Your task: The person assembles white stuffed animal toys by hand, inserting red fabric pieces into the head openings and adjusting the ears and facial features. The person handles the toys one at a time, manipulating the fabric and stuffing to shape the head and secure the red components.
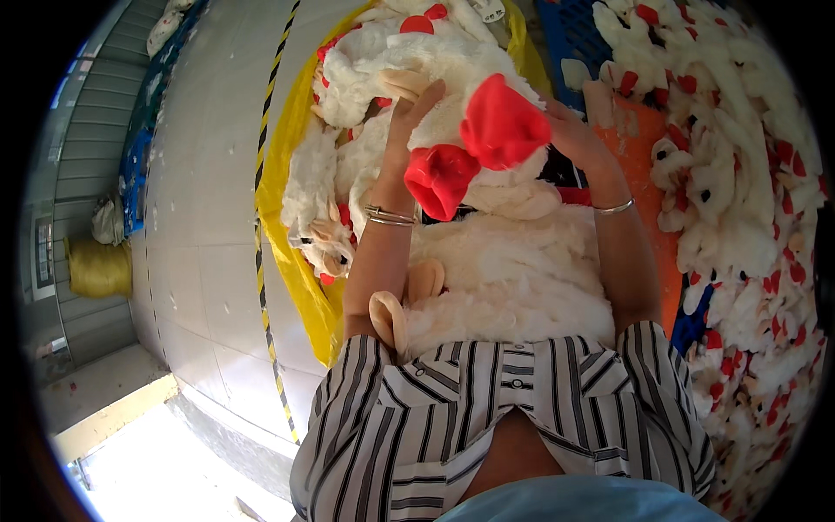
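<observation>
Between my two hands is a white plush toy skin (437, 129), raised above my lap with its two red padded ends (504, 123) facing up toward me. My left hand (416, 111) grips its left side, with the thumb and some fingers showing against the fur. On the right side my right hand (570, 137) is closed on the fur, and its fingertips are partly hidden behind the skin. Across my lap lies more cream plush fur (513, 274), with a beige ear piece (388, 318) at its left edge near my left forearm.
Beyond my hands, a yellow sack (300, 261) is filled with white and red plush skins (365, 65). An orange panel (648, 187) and a blue crate (570, 39) stand to the right, beside a large plush heap (739, 191). Striped tape (261, 174) crosses the floor at left.
</observation>
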`<state>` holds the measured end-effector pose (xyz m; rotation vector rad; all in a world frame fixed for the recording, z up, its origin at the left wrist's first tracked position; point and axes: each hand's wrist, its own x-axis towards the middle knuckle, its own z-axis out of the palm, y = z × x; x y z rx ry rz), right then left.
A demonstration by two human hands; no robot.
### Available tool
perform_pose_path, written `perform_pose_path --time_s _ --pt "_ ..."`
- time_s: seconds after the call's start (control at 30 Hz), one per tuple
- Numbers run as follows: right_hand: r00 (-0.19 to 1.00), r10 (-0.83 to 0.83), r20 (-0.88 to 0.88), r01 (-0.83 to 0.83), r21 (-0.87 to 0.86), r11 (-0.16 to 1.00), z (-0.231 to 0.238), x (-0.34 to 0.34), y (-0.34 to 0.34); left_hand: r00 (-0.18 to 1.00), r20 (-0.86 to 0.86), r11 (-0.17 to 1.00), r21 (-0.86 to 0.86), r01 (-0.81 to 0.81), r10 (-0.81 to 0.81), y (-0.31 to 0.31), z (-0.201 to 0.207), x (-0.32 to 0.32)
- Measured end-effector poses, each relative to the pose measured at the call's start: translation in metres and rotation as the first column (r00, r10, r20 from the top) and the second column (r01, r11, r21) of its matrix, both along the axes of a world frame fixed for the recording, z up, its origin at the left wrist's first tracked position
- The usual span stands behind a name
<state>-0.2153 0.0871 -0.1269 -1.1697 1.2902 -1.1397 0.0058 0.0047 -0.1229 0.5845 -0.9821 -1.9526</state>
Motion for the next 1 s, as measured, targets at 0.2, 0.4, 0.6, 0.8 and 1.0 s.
perform_pose_path --time_s 0.2,0.4,0.6,0.8,1.0 --pt "0.963 0.111 -0.244 -0.106 0.034 0.994 -0.014 0.019 -0.001 0.941 0.323 0.971 -0.238 -0.021 0.1 0.013 -0.045 -0.004" --pt "0.952 0.14 -0.273 -0.128 0.062 0.99 -0.014 0.03 0.01 0.824 0.56 0.859 -0.459 0.226 0.083 0.029 -0.015 0.002" --pt "0.79 0.465 -0.4 -0.465 0.104 0.879 -0.006 0.047 0.04 0.829 0.522 0.925 -0.38 0.014 0.202 0.01 -0.026 0.017" --pt "0.633 0.556 -0.538 -0.612 0.091 0.785 -0.004 0.059 0.037 0.83 0.555 0.898 -0.393 0.198 0.06 0.021 -0.007 -0.001" --pt "0.926 0.353 -0.133 -0.358 -0.021 0.933 0.021 0.018 0.045 0.908 0.352 0.87 -0.492 -0.025 0.225 0.039 0.033 -0.001"
